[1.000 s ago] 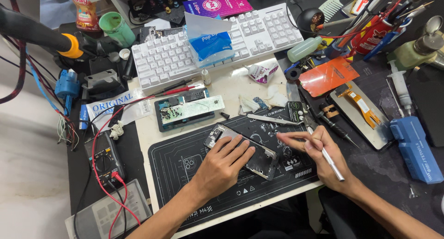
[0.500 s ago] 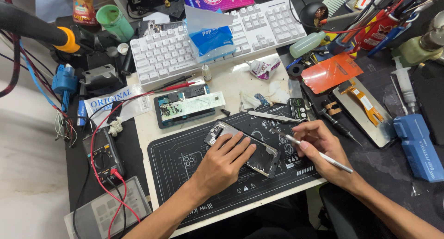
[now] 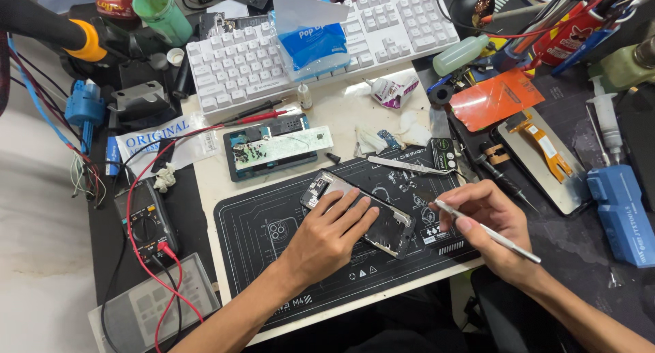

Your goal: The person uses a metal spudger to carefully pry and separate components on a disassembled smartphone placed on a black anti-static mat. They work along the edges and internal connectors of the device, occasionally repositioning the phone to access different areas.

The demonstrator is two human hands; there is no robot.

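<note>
While left hand [image 3: 327,233] presses flat on stripped phone frame [image 3: 361,213], centre of frame on black work mat [image 3: 259,237], I grip thin metal tool [image 3: 488,231] pen-style in right hand [image 3: 488,216]. Step looks like prying or probing; needs tip steady at frame edge. Tissue pack [image 3: 310,42], top centre, sheet sticking up.

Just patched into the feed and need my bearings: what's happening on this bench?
A person is working on an opened phone frame lying on a black repair mat. Their left hand presses flat on the frame, pinning it. Their right hand holds a thin metal tool beside the frame, its tip off the phone. Another opened phone lies nearer the white keyboard.
</note>
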